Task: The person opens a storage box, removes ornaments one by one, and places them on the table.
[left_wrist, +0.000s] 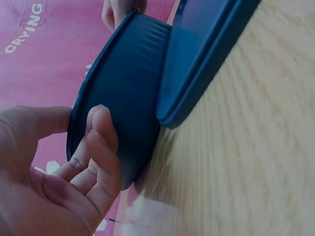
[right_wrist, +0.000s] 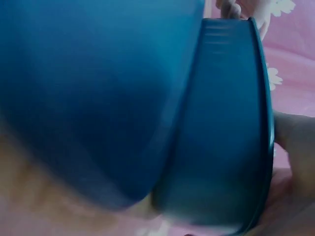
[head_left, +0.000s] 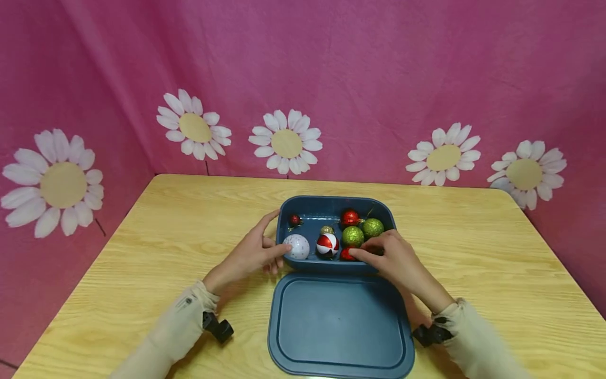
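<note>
A dark blue rectangular box (head_left: 307, 202) holds several bauble ornaments. At its left end, my left hand (head_left: 258, 250) holds the wall, thumb over the rim and fingers along the outside. That thumb overlaps a white speckled bauble (head_left: 298, 247). My right hand (head_left: 397, 258) reaches over the front right rim, its thumb at a red bauble (head_left: 347, 254); its other fingertips are hidden, and I cannot tell whether they grip it. Beside it lie a red-and-white bauble (head_left: 327, 244) and green glitter baubles (head_left: 352, 236). In the left wrist view, the curled fingers (left_wrist: 102, 147) lie against the box wall (left_wrist: 123, 83).
The matching blue lid (head_left: 341, 326) lies on the wooden table (head_left: 189, 210) against the box's front side. Farther back inside are a small red bauble (head_left: 295, 219), a gold one (head_left: 326, 230) and another red one (head_left: 350, 217). A pink flowered cloth (head_left: 360, 79) hangs behind.
</note>
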Available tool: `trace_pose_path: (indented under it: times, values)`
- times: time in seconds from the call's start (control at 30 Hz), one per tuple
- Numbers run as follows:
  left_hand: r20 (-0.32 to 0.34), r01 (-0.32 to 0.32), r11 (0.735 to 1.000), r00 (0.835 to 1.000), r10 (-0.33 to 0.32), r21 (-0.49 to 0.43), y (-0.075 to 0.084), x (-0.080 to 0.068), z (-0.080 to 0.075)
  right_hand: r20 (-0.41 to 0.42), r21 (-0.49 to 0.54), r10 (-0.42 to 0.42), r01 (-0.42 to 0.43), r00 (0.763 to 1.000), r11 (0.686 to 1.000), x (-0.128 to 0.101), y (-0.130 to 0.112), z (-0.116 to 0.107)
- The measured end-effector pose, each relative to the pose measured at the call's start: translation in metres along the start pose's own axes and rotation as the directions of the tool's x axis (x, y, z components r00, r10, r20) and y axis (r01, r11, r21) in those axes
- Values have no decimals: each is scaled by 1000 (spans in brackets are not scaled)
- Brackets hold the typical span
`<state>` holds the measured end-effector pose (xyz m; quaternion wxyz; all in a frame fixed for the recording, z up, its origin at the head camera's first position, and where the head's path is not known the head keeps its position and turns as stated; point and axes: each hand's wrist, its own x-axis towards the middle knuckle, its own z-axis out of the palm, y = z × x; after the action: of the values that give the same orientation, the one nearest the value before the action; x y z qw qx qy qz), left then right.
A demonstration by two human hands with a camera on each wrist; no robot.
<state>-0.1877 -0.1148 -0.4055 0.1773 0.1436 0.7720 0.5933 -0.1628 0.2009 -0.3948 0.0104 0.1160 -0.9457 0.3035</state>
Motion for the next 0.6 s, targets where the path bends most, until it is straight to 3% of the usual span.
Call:
trace_pose_path:
  times: [0.23, 0.6]
  values:
    - [8, 0, 1000, 1000, 0, -2, 0, 1, 0, 75, -8, 91, -91, 993, 996, 6, -11, -3]
    - [-14, -4, 1000, 1000, 4, 7, 1, -1, 0, 147, 101, 43, -59, 988, 993, 9, -6, -16]
